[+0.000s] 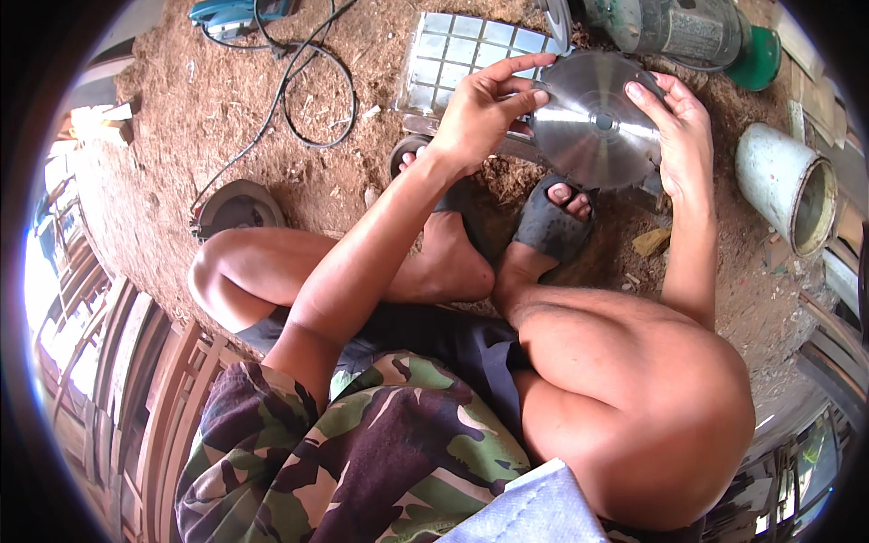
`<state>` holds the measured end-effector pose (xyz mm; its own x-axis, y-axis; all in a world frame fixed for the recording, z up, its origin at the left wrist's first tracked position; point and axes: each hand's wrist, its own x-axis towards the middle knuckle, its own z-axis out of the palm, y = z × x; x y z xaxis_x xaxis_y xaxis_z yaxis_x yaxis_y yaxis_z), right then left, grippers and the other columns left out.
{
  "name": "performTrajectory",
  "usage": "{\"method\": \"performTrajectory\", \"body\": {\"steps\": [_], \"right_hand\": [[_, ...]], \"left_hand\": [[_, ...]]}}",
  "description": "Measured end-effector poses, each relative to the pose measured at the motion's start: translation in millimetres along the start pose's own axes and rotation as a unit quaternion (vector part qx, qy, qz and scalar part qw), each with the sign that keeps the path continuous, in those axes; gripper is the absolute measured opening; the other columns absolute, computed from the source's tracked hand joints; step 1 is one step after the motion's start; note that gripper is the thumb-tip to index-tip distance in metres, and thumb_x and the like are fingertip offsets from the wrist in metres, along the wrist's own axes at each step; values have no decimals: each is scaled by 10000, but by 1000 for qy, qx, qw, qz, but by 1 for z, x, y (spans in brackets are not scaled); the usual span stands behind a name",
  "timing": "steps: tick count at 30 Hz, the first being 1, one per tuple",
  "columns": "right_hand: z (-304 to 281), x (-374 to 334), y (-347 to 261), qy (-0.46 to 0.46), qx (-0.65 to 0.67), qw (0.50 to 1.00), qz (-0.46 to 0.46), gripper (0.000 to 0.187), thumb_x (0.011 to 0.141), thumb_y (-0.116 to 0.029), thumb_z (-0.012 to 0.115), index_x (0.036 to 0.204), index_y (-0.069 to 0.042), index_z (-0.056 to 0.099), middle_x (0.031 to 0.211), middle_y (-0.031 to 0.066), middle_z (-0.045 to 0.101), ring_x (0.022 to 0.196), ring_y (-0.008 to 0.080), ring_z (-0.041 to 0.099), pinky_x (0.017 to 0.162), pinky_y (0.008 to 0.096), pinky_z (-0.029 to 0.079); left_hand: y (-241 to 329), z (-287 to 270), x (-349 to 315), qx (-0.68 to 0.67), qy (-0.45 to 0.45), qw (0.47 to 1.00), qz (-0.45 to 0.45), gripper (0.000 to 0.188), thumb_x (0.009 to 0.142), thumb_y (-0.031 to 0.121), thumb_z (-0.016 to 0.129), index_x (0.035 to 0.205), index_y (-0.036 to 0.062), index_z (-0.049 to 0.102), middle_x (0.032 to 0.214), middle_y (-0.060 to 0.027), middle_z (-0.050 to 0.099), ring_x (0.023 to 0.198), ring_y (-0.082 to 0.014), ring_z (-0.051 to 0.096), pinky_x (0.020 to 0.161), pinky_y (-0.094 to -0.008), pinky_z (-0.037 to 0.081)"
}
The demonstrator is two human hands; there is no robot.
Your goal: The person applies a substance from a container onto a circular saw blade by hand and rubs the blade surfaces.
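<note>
A round, shiny circular saw blade point(575, 149) with a small centre hole is held up above my feet, its flat face toward me. My left hand point(489, 109) pinches its left edge between thumb and fingers. On the opposite side, my right hand point(677, 127) grips the right edge, thumb on the near face and fingers partly hidden behind it. Just behind the blade lies a pale tiled panel point(444, 59), partly covered by my left hand. Beyond the blade sits a motor-like machine point(683, 32) with a green end.
A worn whitish bucket point(769, 172) lies tipped at the right. At the far left are a blue power tool point(237, 13) and a looped black cord point(285, 100). A dark rounded tool point(240, 208) rests beside my left knee. Wooden strips point(163, 407) stand at the lower left.
</note>
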<state>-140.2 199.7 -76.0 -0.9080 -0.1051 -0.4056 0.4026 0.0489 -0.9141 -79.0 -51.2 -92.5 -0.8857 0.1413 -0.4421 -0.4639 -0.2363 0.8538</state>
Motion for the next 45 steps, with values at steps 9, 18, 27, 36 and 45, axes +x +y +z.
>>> {"method": "performTrajectory", "body": {"steps": [9, 18, 27, 36, 45], "right_hand": [[3, 2, 0, 9, -3, 1000, -11, 294, 906, -118, 814, 1144, 0, 690, 1036, 58, 743, 920, 102, 668, 842, 259, 525], [-1, 6, 4, 16, -12, 1000, -19, 319, 902, -123, 819, 1160, 11, 686, 1044, 69, 744, 915, 109, 669, 844, 266, 527], [0, 5, 3, 15, -12, 1000, -21, 334, 905, -122, 815, 1177, 16, 679, 1060, 82, 742, 923, 117, 670, 845, 267, 530], [0, 5, 4, 15, -1, 1000, -27, 329, 905, -125, 815, 1166, 19, 674, 1049, 78, 746, 912, 112, 672, 843, 262, 527], [-1, 7, 8, 18, -16, 999, -31, 375, 899, -150, 824, 1188, 25, 662, 1057, 86, 745, 910, 119, 675, 837, 271, 531]], "left_hand": [[-1, 1, 1, 0, 8, 1000, 2, 465, 978, 92, 715, 1431, 139, 617, 942, 30, 732, 899, -54, 660, 739, -242, 557], [2, 5, 3, 4, 11, 1000, -1, 457, 983, 86, 706, 1429, 142, 620, 888, 54, 706, 885, -44, 650, 743, -249, 559], [1, 5, 3, 9, 14, 1000, 2, 460, 984, 87, 705, 1432, 145, 620, 877, 59, 701, 878, -42, 650, 750, -251, 563], [1, 4, 4, 18, 14, 1000, 9, 460, 982, 83, 705, 1431, 138, 621, 884, 48, 709, 882, -54, 659, 754, -258, 567], [0, 5, 4, 17, 16, 1000, 8, 454, 983, 92, 707, 1427, 138, 624, 885, 46, 710, 874, -56, 657, 753, -260, 567]]}}
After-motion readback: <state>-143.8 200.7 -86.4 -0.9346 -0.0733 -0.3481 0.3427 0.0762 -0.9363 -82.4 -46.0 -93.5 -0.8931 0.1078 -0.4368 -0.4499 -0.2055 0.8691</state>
